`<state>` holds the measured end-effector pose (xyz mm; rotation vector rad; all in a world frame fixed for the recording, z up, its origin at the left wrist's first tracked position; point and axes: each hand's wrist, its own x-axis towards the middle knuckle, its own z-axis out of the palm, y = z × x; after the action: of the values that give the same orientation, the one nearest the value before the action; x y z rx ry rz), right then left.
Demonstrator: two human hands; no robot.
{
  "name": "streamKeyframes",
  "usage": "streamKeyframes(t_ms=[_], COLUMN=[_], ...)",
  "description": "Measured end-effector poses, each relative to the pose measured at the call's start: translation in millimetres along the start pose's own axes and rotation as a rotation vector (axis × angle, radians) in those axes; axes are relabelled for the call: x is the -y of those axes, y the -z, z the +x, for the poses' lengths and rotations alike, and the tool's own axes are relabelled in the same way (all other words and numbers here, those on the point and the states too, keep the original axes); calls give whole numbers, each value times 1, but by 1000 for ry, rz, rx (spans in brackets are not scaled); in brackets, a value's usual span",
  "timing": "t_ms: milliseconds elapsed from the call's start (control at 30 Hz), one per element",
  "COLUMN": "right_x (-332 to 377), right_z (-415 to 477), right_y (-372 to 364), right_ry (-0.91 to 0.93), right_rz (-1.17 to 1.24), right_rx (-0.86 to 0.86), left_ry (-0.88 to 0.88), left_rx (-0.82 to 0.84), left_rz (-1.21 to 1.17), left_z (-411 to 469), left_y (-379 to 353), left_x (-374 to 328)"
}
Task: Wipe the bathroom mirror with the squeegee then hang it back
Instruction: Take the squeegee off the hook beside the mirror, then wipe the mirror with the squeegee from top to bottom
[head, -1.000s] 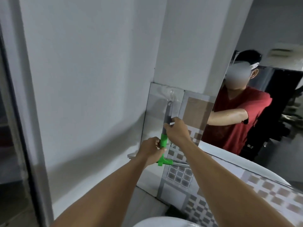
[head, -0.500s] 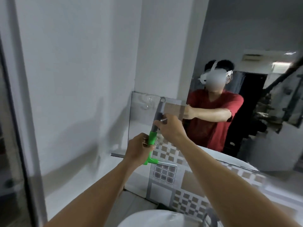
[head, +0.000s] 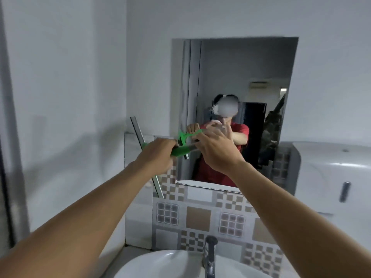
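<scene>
The squeegee (head: 180, 151) has a green neck, a grey handle and a long metal blade that runs from upper left to lower right. My left hand (head: 158, 155) is shut around its green part. My right hand (head: 215, 149) grips the grey handle end, just to the right. Both hold it in the air in front of the lower left corner of the mirror (head: 236, 77), which hangs on the white wall above patterned tiles. The blade is not touching the glass. The mirror reflects a person in a red shirt.
A white sink (head: 160, 265) with a metal tap (head: 209, 255) sits directly below my arms. A white dispenser (head: 329, 177) hangs on the wall at the right. Brown and grey patterned tiles (head: 200, 217) cover the wall under the mirror. A door frame (head: 8, 137) stands at far left.
The squeegee has come off the wall hook at the left and swung right toward the mirror, its handle now near horizontal. My view has turned right, bringing the whole mirror into sight.
</scene>
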<state>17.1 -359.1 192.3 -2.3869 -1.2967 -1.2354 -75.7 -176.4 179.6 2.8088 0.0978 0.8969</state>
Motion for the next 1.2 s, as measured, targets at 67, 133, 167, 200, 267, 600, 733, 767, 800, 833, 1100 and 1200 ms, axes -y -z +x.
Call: streamKeyframes(t_ms=[67,133,167,200,267,600,733,767,800,833,1100,1200], right_x=[-9,-15,-18,-21,-27,-71,-90,-94,-99,-104,-136,-145], right_z=[-6,-10,-12,-12,-11,35,63,72,81,90,157,174], right_y=[18,30,34,35,34,25,28,30,31,33,62,65], right_ry=[-6,-38,-53,-70,-115,-282,-322,-316,-308,-298,-226,-183], right_rz=[151,233,250,257,271,163,124,101,70,41,-212,-210], right_rx=[69,110,96,65,-3,-161,-174,-167,-149,-126,48,66], left_ry=[-80,-153,-189,-225,-294,-568,-436,-408,-397,-399,-329,-346], left_rx=[-6,-30,-45,-58,-95,-592,-422,-386,-350,-319,-227,-216], left_rz=[44,70,82,95,114,-27,-38,-20,17,68,226,186], left_z=[7,16,21,28,41,75,106,114,121,128,167,173], left_y=[17,31,38,44,53,-33,-88,-95,-102,-108,-128,-130], left_x=[-14,-25,-29,-33,-40,-18,7,10,12,14,22,27])
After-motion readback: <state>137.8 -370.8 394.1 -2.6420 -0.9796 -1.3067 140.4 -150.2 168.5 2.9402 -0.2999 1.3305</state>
